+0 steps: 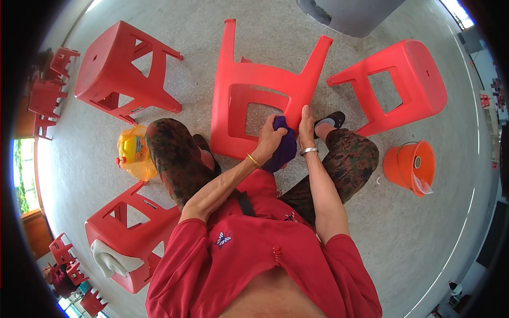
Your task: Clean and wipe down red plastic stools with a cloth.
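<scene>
In front of me a red plastic stool [254,71] lies tipped over, its legs pointing away and its seat end towards my knees. My left hand [270,139] grips a bunched purple cloth [283,149] and presses it near the stool's right side. Along the outer edge of that same side rests my right hand [306,125], holding the stool with fingers stretched towards its leg. The fingertips behind the stool's edge are partly hidden.
Upright red stools stand at left [99,67], at right [425,79] and lower left, the last carrying a white cloth [113,258]. A yellow plastic jug [131,149] in an orange bag sits by my left knee. An orange bucket [391,167] stands right; a grey column [354,16] rises ahead.
</scene>
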Demonstrator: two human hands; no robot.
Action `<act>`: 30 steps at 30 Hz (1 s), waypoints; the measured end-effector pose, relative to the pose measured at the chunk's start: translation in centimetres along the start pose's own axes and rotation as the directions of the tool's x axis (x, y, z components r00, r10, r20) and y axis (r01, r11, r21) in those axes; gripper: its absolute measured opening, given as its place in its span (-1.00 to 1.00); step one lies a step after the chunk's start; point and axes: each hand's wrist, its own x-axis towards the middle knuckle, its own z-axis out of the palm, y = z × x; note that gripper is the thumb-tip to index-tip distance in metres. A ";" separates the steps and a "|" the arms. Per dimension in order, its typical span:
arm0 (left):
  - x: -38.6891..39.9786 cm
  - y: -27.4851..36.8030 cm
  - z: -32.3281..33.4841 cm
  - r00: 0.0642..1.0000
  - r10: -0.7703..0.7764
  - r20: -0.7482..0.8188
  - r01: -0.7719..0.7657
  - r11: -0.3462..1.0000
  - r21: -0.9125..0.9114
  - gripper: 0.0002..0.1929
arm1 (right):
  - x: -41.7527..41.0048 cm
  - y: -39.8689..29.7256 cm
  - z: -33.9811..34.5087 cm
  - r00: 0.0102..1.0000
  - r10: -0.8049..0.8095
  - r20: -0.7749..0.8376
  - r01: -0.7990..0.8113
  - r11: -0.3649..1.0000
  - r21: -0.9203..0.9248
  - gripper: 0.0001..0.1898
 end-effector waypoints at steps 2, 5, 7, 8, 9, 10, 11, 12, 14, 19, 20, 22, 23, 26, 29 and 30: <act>-0.3 -0.5 0.3 1.000 0.002 0.031 -0.002 1.000 0.004 -0.48 | 0.4 1.3 -0.2 0.999 -0.041 -0.034 0.039 0.997 -0.061 -0.15; -1.2 -1.4 -0.5 1.000 0.002 0.015 -0.003 1.000 0.018 -0.49 | -1.2 -1.2 0.7 0.995 0.082 0.051 -0.078 0.994 -0.071 -0.19; -1.7 -0.7 -0.3 1.000 0.026 0.008 -0.026 0.999 0.023 -0.49 | -0.8 -0.5 0.4 0.999 0.037 0.021 -0.036 0.998 -0.042 -0.21; -2.0 -0.4 -0.2 0.998 0.062 -0.009 -0.061 0.996 0.059 -0.50 | -0.5 -0.2 0.3 1.000 -0.005 -0.008 0.005 1.000 -0.024 -0.23; -2.4 0.0 0.0 0.995 0.097 -0.017 -0.095 0.991 0.093 -0.52 | 0.3 1.0 0.2 1.000 -0.006 -0.016 0.006 1.000 -0.019 -0.23; -2.5 -0.2 0.2 0.995 0.102 -0.004 -0.101 0.990 0.096 -0.52 | 1.2 2.6 0.0 0.984 -0.085 -0.157 0.070 0.992 -0.102 -0.27; -2.3 -0.8 0.0 0.985 0.169 -0.029 -0.166 0.982 0.086 -0.54 | 1.7 3.4 -0.1 0.945 -0.172 -0.278 0.120 0.974 -0.192 -0.32; -2.0 -1.4 -0.9 0.970 0.231 -0.075 -0.225 0.971 0.081 -0.56 | 1.2 2.6 0.3 0.950 -0.170 -0.262 0.123 0.975 -0.186 -0.32; -2.4 0.1 -2.3 0.956 0.267 -0.122 -0.265 0.964 0.030 -0.58 | -0.7 -1.7 0.1 0.964 -0.230 -0.134 0.138 0.862 -0.487 -0.31; -3.7 8.1 -1.7 0.918 0.390 -0.065 -0.394 0.890 -0.228 -0.59 | -3.8 -8.5 -0.5 0.960 -0.042 0.277 -0.005 0.986 0.166 -0.41; -3.8 9.1 -1.4 0.920 0.385 -0.073 -0.391 0.890 -0.235 -0.59 | -4.7 -9.3 0.0 0.917 -0.008 0.399 -0.245 0.778 0.578 -0.43; -3.2 10.4 -0.9 0.836 0.541 0.094 -0.539 0.841 -0.050 -0.52 | -6.5 -11.0 0.2 0.922 0.002 0.388 -0.284 0.684 0.672 -0.44; -2.5 10.9 -1.1 0.839 0.536 0.088 -0.533 0.844 -0.058 -0.52 | -6.8 -11.3 0.3 0.926 0.008 0.377 -0.314 0.569 0.760 -0.46; -1.3 11.7 -1.3 0.760 0.587 0.280 -0.619 0.785 0.035 -0.38 | -4.8 -10.0 -1.5 0.957 0.085 0.278 -0.273 0.594 0.757 -0.53; 0.8 9.3 -3.3 0.763 0.643 0.071 -0.633 0.720 0.284 -0.39 | -4.2 -11.0 -2.1 0.992 0.084 0.092 -0.124 0.646 0.753 -0.65; 1.9 8.5 -4.5 0.697 0.717 -0.005 -0.598 0.585 0.548 -0.41 | -3.7 -10.9 -2.6 0.997 0.071 0.021 -0.067 0.743 0.666 -0.63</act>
